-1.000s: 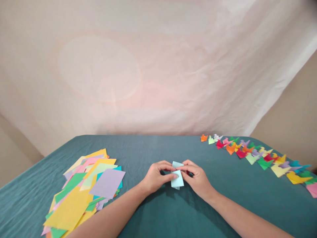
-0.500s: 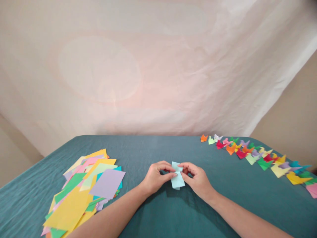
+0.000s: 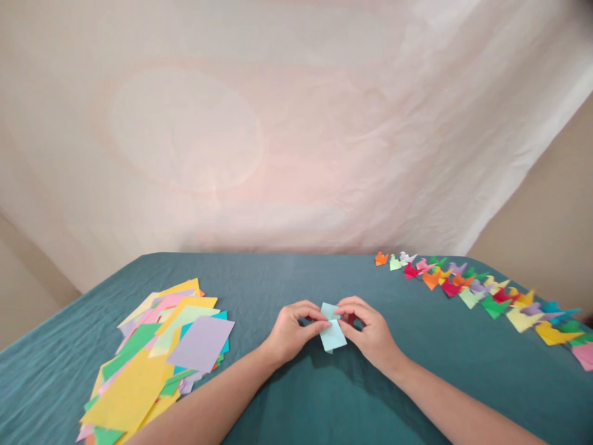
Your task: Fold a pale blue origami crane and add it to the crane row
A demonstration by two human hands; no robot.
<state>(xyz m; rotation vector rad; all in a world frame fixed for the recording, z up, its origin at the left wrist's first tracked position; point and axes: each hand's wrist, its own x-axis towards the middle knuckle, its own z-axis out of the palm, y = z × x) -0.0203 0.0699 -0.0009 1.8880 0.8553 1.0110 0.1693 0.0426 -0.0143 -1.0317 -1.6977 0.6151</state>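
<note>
In the head view, both hands are meeting over the front middle of the table [image 3: 278,275], which is lying under a teal cloth [image 3: 417,383]. The left hand [image 3: 291,330] is curling its fingers and pinching the left edge of a small pale blue paper [image 3: 333,335] between thumb and fingertips. The right hand [image 3: 372,334] is closing on the same paper from the other side, thumb and forefinger gripping it near the top right edge. The paper is partly folded and is standing roughly upright, a little tilted, between the two hands. Its lower tip is hanging just above the cloth or touching it; which of the two cannot be told. Both forearms are reaching in from the bottom edge of the picture.

Well apart to the left of the left hand, a loose pile [image 3: 139,383] of flat coloured squares is lying on the cloth: yellow, green, pink and teal, with a lilac sheet [image 3: 201,343] on top at its right side. Far to the right, a row of small folded figures [image 3: 482,293] in many colours is running along the table's edge, from the back toward the near right corner. Behind the table a creased pale backdrop [image 3: 278,136] is hanging, and a beige wall [image 3: 556,222] is showing at the right.
</note>
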